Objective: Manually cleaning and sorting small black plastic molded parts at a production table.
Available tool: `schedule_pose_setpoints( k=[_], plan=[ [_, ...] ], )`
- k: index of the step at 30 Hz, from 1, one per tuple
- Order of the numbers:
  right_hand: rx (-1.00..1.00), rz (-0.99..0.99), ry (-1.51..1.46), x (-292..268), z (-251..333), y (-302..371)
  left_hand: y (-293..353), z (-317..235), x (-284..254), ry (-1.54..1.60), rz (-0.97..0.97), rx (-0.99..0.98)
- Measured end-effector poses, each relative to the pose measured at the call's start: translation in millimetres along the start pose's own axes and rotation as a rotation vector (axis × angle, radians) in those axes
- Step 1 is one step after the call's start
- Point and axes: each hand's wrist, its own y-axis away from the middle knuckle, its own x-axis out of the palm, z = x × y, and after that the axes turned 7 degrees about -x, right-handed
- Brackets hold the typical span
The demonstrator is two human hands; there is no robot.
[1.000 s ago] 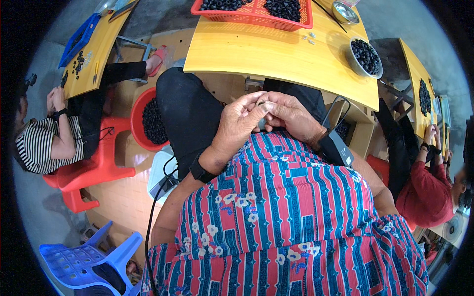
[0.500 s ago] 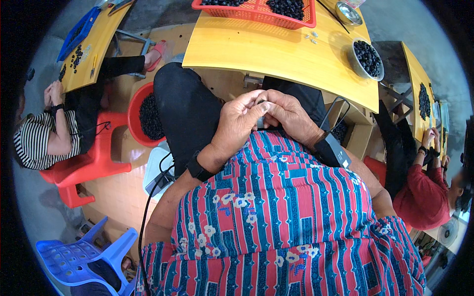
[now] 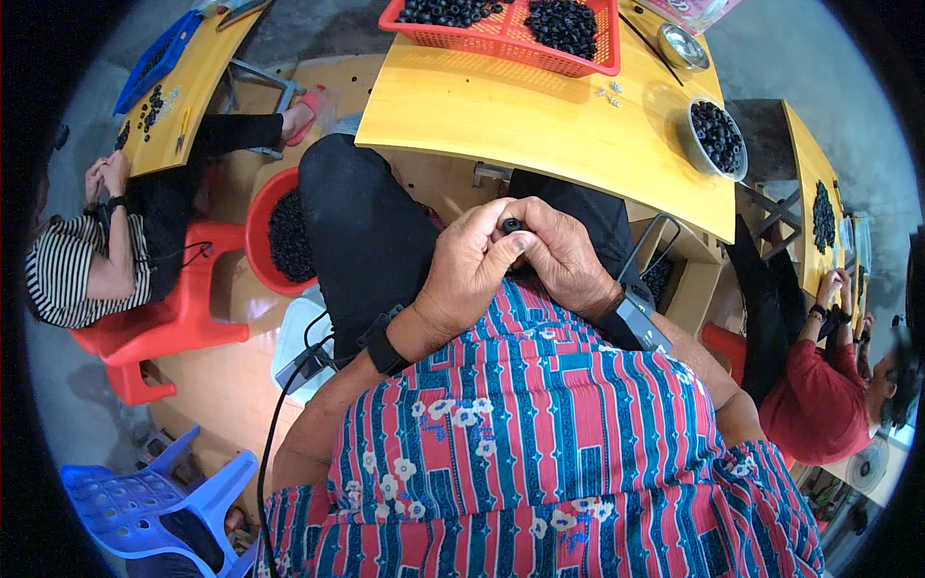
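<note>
A small round black part (image 3: 512,224) with a hole in its middle shows between my two hands, above my lap. My left hand (image 3: 470,262) is closed, its thumb lying just below the part. Pressed against it from the other side is my right hand (image 3: 567,252), whose curled fingers also close around the part. How far each fingertip grips it is partly hidden. Beyond the hands, on the yellow table (image 3: 462,111), stand a red basket (image 3: 578,65) and a bowl (image 3: 742,173), both holding many similar black parts. Several tiny whitish pieces (image 3: 615,89) lie near the basket.
A shiny metal bowl (image 3: 682,46) and a dark thin rod (image 3: 651,48) are at the table's far right. On the floor to the left stands a red tub (image 3: 254,231) of black parts. Co-workers sit at side tables. A blue chair (image 3: 125,506) is lower left.
The black part has come into sight between my hands, where it was mostly covered before. My hands have turned slightly and stay together. The whole view has shifted a little.
</note>
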Motion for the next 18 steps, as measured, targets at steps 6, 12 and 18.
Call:
schedule_pose_setpoints(
  k=[6,12,18],
  plan=[
    [-0.002,-0.049,-0.022,4.0,0.1,1.4,1.7,1.3,3.0,0.006,-0.045,0.021],
    [0.11,-0.068,-0.225,4.7,-8.1,2.5,-1.6,-4.9,3.8,0.081,-0.02,-0.045],
    [0.307,-0.179,-0.97,-9.8,-9.0,2.7,-2.9,-15.8,4.7,0.28,-0.044,-0.172]
  ],
)
